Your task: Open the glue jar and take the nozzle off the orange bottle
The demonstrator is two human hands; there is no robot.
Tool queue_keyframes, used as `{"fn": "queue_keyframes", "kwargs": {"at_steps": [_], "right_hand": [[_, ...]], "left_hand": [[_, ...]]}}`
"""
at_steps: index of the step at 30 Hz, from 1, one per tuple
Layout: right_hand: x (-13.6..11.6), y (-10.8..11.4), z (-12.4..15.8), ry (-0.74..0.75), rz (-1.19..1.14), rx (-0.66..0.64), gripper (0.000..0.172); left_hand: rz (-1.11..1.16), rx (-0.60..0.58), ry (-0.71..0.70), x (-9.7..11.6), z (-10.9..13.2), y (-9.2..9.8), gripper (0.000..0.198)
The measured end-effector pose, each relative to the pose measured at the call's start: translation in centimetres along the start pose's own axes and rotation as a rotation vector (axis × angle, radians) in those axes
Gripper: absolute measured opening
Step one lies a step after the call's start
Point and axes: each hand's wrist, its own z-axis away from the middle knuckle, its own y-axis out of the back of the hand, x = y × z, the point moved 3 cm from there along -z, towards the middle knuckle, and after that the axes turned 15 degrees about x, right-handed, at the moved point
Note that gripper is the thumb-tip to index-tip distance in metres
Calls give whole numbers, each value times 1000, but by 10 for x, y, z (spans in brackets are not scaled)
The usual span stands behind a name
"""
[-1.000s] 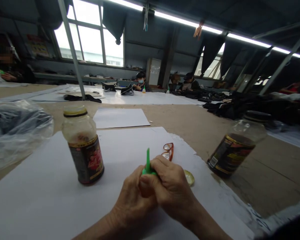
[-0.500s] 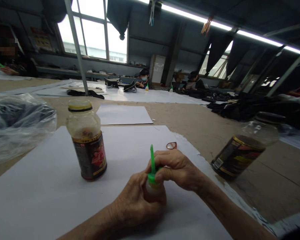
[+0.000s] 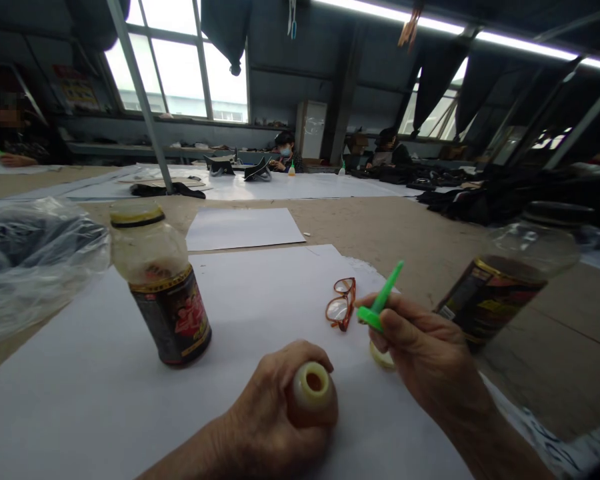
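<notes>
My left hand [image 3: 280, 407] is wrapped round a small squeeze bottle [image 3: 314, 397], whose pale open mouth faces up toward me. Amber-brown liquid shows through its wall. To the right, my right hand [image 3: 425, 340] pinches a green nozzle cap [image 3: 380, 305], its long tip slanting up and right, apart from the bottle. Below that cap, a pale round lid [image 3: 381, 355] lies on the white paper [image 3: 105, 373], partly covered by my right fingers. Brown-framed glasses [image 3: 341, 304] rest on the paper between the two hands, a little farther away.
A large labelled jar [image 3: 167, 300] with dark contents stands at left, another jar [image 3: 505, 273] at right. A plastic bag [image 3: 35, 260] lies far left. Behind are a smaller white sheet [image 3: 245, 227], a pole [image 3: 140, 93], dark cloth [image 3: 520, 193] and people across the table.
The green nozzle cap has come off the squeeze bottle and moved up and right in my right hand. The bottle's mouth, the glasses and the pale lid are now uncovered.
</notes>
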Motion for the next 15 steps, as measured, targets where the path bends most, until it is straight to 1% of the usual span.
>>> {"fn": "queue_keyframes", "kwargs": {"at_steps": [3,5,6,7,10,11,12,13,15], "right_hand": [[-15,9,0,39,-165,115,20],[-22,9,4,88,-166,149,21],[-25,7,9,121,-113,136,20],[-27,3,14,163,-26,92,19],[-29,-18,31,358,285,-138,15],[-28,-24,36,425,359,-208,14],[-28,-28,40,492,404,-250,15],[-28,-30,42,548,435,-260,18],[-26,-25,41,624,501,-211,18]], "left_hand": [[16,-2,22,-2,0,0,38],[19,9,-10,-3,0,-1,40],[22,10,-45,-4,1,-1,41],[30,16,-88,-4,1,-2,42],[63,31,-238,-3,3,-2,39],[75,27,-277,-2,3,-2,38],[84,17,-307,-2,4,-2,38],[86,-1,-330,-2,4,-2,40],[74,-46,-354,-3,4,-1,46]]}}
